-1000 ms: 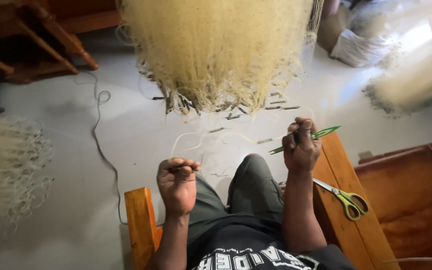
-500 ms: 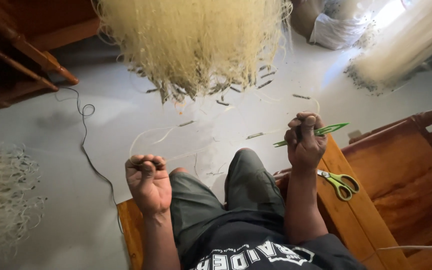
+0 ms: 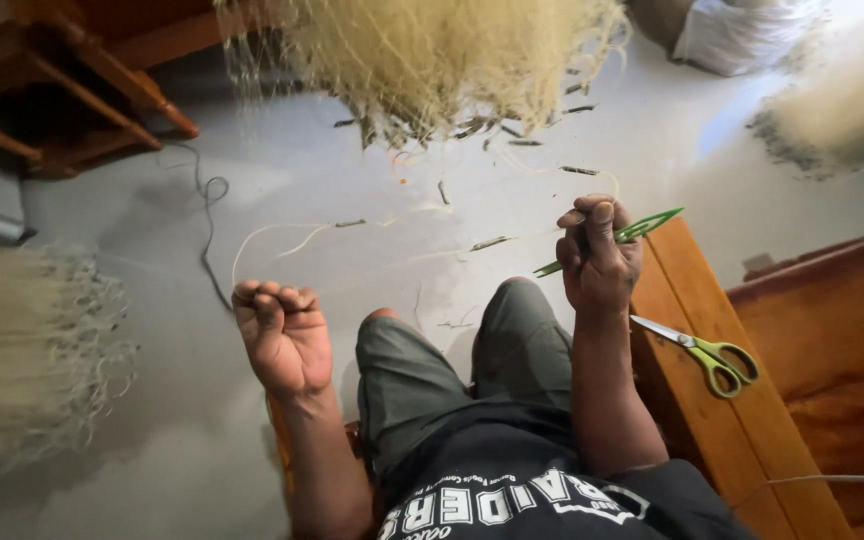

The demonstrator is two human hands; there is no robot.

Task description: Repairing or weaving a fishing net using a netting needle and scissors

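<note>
My right hand (image 3: pixel 599 258) is closed around a flat green netting needle (image 3: pixel 642 232) that points up and to the right. My left hand (image 3: pixel 282 332) is a closed fist held out to the left; a thin pale line (image 3: pixel 282 230) loops over the floor near it, but I cannot see it in the fist. A large heap of cream fishing net (image 3: pixel 432 55) with dark weights along its edge hangs at the top, beyond both hands. My knees in grey trousers (image 3: pixel 452 350) sit between my arms.
Green-handled scissors (image 3: pixel 702 350) lie on the wooden bench (image 3: pixel 722 420) right of my right arm. More net lies at the left (image 3: pixel 22 340) and top right (image 3: pixel 842 100). A dark cord (image 3: pixel 207 220) runs over the grey floor. Wooden furniture (image 3: pixel 72 80) stands top left.
My left fist has swung out to the left and lower, away from my knee. The right hand keeps the green needle in much the same place. The view has tilted slightly.
</note>
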